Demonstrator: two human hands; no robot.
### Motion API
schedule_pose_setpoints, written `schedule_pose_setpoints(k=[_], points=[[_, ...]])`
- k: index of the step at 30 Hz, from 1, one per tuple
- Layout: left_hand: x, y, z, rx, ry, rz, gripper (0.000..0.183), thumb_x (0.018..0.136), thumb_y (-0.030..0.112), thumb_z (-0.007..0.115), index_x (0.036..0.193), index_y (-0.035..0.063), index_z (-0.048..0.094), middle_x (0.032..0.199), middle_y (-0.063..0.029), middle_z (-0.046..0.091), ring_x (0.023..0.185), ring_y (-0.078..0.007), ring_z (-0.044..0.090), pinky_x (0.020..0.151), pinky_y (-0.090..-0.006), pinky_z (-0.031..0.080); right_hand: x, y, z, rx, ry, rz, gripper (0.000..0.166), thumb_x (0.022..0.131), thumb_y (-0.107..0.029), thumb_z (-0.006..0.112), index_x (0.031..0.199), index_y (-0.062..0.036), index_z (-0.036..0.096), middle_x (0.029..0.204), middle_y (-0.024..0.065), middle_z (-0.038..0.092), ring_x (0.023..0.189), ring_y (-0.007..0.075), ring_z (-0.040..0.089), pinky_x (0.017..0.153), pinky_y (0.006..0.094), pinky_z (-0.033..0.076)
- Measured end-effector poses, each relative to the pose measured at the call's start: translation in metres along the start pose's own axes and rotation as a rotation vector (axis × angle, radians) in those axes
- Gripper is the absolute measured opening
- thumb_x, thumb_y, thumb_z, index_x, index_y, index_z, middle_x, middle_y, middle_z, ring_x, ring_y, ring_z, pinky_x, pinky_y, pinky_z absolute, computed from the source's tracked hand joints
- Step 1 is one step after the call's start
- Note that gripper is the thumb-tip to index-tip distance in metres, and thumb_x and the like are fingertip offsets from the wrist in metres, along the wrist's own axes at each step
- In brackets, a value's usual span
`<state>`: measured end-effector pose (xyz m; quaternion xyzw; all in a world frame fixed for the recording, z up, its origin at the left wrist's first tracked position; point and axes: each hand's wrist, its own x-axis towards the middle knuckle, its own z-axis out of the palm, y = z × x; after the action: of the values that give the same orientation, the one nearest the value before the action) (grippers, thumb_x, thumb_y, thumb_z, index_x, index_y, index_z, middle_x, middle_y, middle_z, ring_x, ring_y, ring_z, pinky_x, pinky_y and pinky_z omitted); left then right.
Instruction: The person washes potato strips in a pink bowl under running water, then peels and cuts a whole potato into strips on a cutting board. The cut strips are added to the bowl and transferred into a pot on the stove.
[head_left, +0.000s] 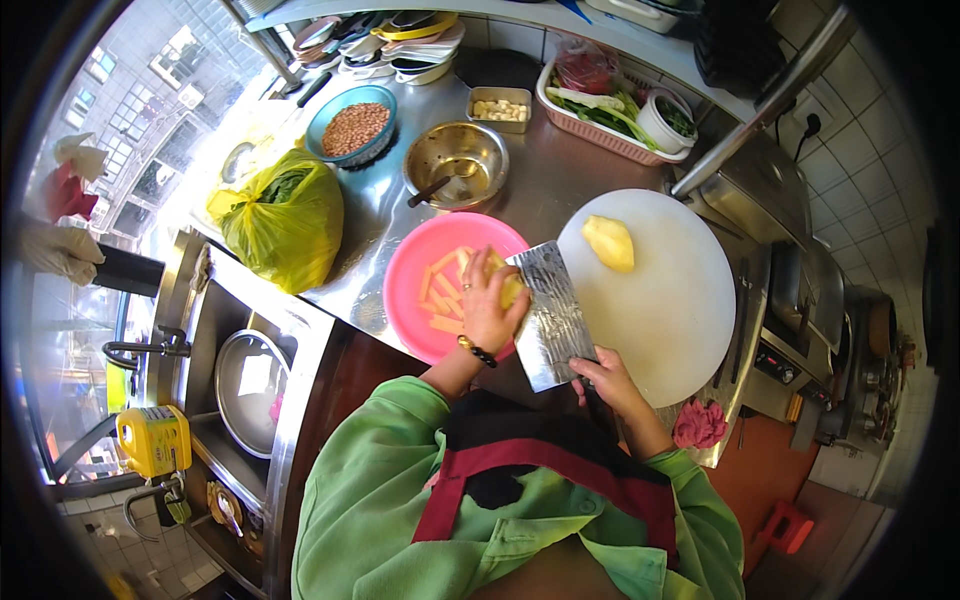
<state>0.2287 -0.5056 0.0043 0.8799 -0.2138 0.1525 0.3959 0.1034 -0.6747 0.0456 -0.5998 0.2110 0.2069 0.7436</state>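
My left hand (489, 311) is over a pink plastic basin (409, 240), its fingers around pale yellow cut potato (511, 291). Cut potato strips (444, 289) lie in the basin under and beside the hand. In my right hand (611, 379) is the handle of a cleaver (553, 319). The wet, broad blade is tilted between the basin and a round white cutting board (675, 322), its upper left corner close to my left fingers. One peeled potato (609, 242) rests on the board's far left part. The exact shape of the held potato is partly hidden by my fingers.
Behind the basin stands a steel bowl (491, 154) with a spoon. A yellow-green plastic bag (292, 232), a blue bowl of peanuts (358, 129), a tin of garlic cloves (501, 111) and a vegetable basket (600, 142) surround it. A sink (202, 337) lies left.
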Motion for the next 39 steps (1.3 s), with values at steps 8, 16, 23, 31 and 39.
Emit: schedule_pose_setpoints(k=[8, 16, 23, 31, 39], points=[[-0.016, -0.077, -0.044, -0.035, -0.032, -0.124, 0.041, 0.071, 0.014, 0.063, 0.109, 0.0074, 0.048, 0.125, -0.0185, 0.037, 0.116, -0.0356, 0.035, 0.096, -0.0435, 0.028, -0.019, 0.015, -0.04, -0.202, 0.481, -0.285, 0.013, 0.083, -0.015, 0.054, 0.079, -0.0028, 0.052, 0.052, 0.0014, 0.047, 0.042, 0.0096, 0.045, 0.038, 0.0233, 0.038], [-0.063, -0.139, -0.09, -0.658, -0.174, -0.925, 0.045, 0.074, 0.016, 0.063, 0.11, -0.002, 0.044, 0.097, -0.0189, 0.056, 0.079, -0.0261, 0.06, 0.068, -0.0331, 0.05, -0.031, 0.057, -0.086, -1.294, 0.891, -0.29, 0.055, 0.074, -0.016, 0.059, 0.125, -0.0213, 0.042, 0.085, 0.0127, 0.05, 0.078, 0.0323, 0.053, 0.069, 0.04, 0.043], [-0.069, -0.127, -0.086, -1.141, -0.45, -1.273, 0.035, 0.075, 0.002, 0.046, 0.109, -0.0013, 0.04, 0.081, -0.0144, 0.057, 0.049, -0.0204, 0.056, 0.041, -0.0277, 0.05, 0.03, 0.006, 0.006, -1.253, 0.593, -0.764, 0.059, 0.067, -0.012, 0.064, 0.121, -0.0028, 0.041, 0.117, 0.0131, 0.046, 0.109, 0.0303, 0.043, 0.092, 0.0373, 0.035], [-0.06, -0.098, -0.092, -1.208, -0.478, -1.306, 0.035, 0.074, -0.003, 0.045, 0.108, -0.0008, 0.039, 0.08, -0.0132, 0.056, 0.05, -0.0205, 0.055, 0.042, -0.0282, 0.051, 0.134, -0.005, 0.112, -1.393, 0.156, -0.325, 0.091, 0.063, -0.028, 0.071, 0.135, -0.0121, 0.017, 0.14, 0.0164, 0.013, 0.126, 0.0392, 0.019, 0.099, 0.0469, 0.026], [-0.045, -0.074, -0.095, -1.3, -0.61, -1.192, 0.039, 0.078, 0.002, 0.043, 0.116, -0.0017, 0.035, 0.085, -0.0147, 0.057, 0.051, -0.0208, 0.058, 0.044, -0.0259, 0.052, 0.168, -0.02, 0.082, -0.538, 0.286, -0.063, 0.055, 0.066, -0.005, 0.066, 0.117, -0.0034, 0.044, 0.111, 0.0139, 0.05, 0.101, 0.0202, 0.05, 0.082, 0.0317, 0.043]])
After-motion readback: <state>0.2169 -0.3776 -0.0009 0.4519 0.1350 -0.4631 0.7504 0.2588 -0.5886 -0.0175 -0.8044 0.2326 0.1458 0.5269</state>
